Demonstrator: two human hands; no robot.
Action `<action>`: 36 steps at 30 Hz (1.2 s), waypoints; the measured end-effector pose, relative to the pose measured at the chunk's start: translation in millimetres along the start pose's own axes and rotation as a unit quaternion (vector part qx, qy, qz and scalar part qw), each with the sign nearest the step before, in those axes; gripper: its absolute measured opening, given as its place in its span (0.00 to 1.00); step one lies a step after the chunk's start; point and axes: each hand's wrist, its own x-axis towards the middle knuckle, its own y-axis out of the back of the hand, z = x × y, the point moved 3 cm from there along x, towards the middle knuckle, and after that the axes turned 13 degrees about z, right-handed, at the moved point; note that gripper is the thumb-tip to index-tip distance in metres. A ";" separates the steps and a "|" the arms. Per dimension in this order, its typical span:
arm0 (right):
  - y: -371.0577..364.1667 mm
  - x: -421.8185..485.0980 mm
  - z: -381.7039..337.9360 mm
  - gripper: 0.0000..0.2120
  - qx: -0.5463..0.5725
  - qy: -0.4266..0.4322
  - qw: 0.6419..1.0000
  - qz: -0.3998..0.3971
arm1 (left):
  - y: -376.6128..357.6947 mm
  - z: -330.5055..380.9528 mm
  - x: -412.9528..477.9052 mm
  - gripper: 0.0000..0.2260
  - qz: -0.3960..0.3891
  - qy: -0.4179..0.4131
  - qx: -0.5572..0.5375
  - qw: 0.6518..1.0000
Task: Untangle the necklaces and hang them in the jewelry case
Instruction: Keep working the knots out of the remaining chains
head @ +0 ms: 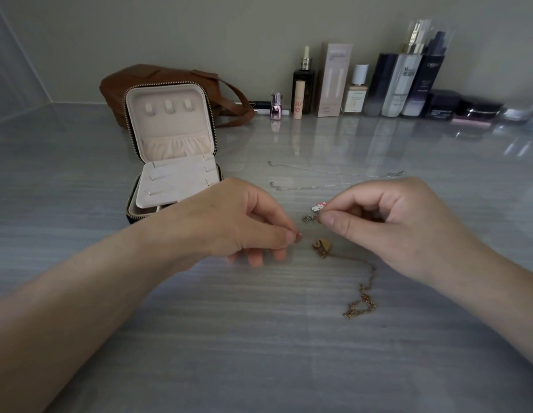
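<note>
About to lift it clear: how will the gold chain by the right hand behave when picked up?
Probably floppy: the gold chain lies in loose curves. Likely light, its links look fine. The bunched loop at its near end may snag.

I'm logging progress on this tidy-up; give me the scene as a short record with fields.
left hand: pinches a tiny gold-toned piece
right hand: pinches charm necklace
gold necklace: on table, pendant between hands
silver chains: two, laid straight behind hands
jewelry case: open, hooks empty
</note>
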 end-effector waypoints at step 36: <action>-3.4 0.7 7.6 0.07 -0.186 0.017 0.981 -0.058 | 8.0 4.5 -0.3 0.13 0.044 0.034 -0.080 0.995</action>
